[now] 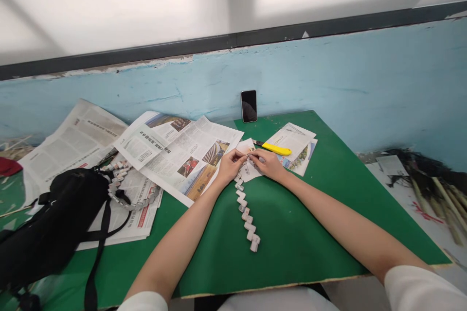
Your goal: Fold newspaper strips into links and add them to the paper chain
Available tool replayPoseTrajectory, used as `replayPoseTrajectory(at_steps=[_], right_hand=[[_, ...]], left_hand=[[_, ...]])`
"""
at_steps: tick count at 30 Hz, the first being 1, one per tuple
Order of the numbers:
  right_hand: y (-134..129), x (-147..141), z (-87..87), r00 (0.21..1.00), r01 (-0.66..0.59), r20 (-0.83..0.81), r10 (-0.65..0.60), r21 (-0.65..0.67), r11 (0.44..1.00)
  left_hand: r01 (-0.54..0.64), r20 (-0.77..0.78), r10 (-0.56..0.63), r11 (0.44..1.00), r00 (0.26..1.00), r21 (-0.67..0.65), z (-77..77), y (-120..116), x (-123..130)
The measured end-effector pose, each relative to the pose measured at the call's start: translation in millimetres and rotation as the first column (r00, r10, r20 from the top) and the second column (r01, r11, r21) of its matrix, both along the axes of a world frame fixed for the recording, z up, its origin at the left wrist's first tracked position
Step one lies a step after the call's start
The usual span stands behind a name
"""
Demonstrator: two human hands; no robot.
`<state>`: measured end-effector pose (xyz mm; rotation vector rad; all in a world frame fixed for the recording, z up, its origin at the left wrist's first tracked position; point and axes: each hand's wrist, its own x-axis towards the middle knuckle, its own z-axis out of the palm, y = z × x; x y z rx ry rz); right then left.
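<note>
A zigzag chain of folded newspaper (245,211) trails over the green table toward me. Its far end runs up to my left hand (229,165), whose fingers are pinched on it. Close beside, my right hand (269,164) is also closed, thumb and fingertips meeting the left ones at the chain's end. What exactly lies between the right fingertips is too small to make out. Beneath both hands rests a small cut piece of newspaper (250,172). Just beyond the right hand, a yellow utility knife (276,148) lies on the paper pieces.
Cut newspaper pieces (292,137) lie at the right, large newspaper sheets (171,155) at the left. A phone (249,106) leans against the blue wall. A black bag (69,214) with straps and another folded-paper chain (122,189) occupy the left side. The green table's (350,204) right edge slants toward me.
</note>
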<state>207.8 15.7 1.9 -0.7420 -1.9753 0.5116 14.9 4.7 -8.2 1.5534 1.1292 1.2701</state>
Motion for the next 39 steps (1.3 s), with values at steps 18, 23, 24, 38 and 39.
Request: replayPoseTrajectory(at_steps=[18,23,24,38,39], right_hand=[[0.4,0.6,0.3,0.966,-0.032,0.253,0.052,-0.083,0.996],[3.1,0.2,-2.5,0.959,-0.081,0.27,0.092,-0.051,0.995],[2.8,0.2,-2.0,0.959,-0.087,0.266,0.097,-0.049,0.995],[4.3,6.4,-5.2,0.983,-0.062,0.165,0.083,-0.129,0.99],[3.8,6.3,-4.8,0.988,-0.046,0.139,0.067,-0.149,0.988]], left_hand=[[0.059,-0.077,-0.058,0.998,0.995,0.013,0.2,-1.8,-0.6],[0.082,-0.04,-0.082,0.997,0.996,-0.004,0.9,-1.2,-1.3],[0.087,-0.037,-0.087,0.996,0.995,-0.004,1.3,-1.1,-1.4],[-0.069,-0.169,0.088,0.991,0.982,0.111,14.5,-7.7,1.5],[-0.21,-0.168,0.234,0.967,0.958,0.147,15.1,-6.6,-0.3]])
